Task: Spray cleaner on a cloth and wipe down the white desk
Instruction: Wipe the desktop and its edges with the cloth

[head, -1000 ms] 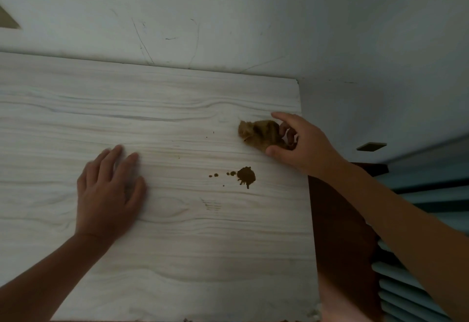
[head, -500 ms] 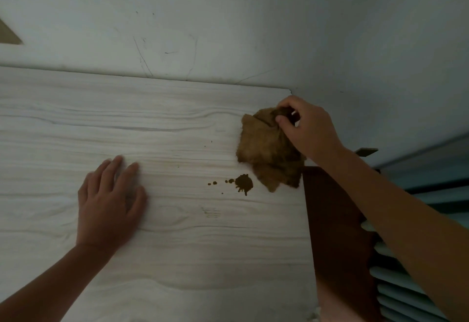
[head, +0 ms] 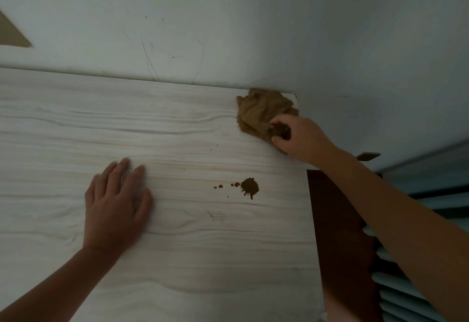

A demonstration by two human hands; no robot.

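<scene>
Two bare forearms enter the view, one from seven o'clock and one from four o'clock. Neither shows a sleeve, watch, ring or bracelet. The left hand [head: 116, 204] shows its back, with short plain nails. The right hand [head: 299, 138] is bare too, knuckles showing.

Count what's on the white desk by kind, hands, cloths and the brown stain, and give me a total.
Hands: 2, the left hand flat on the desk, the right hand gripping the cloth.
Cloths: 1, the brown cloth at the far right corner.
Brown stain: 1 blot with small droplets beside it.
Total: 4
</scene>
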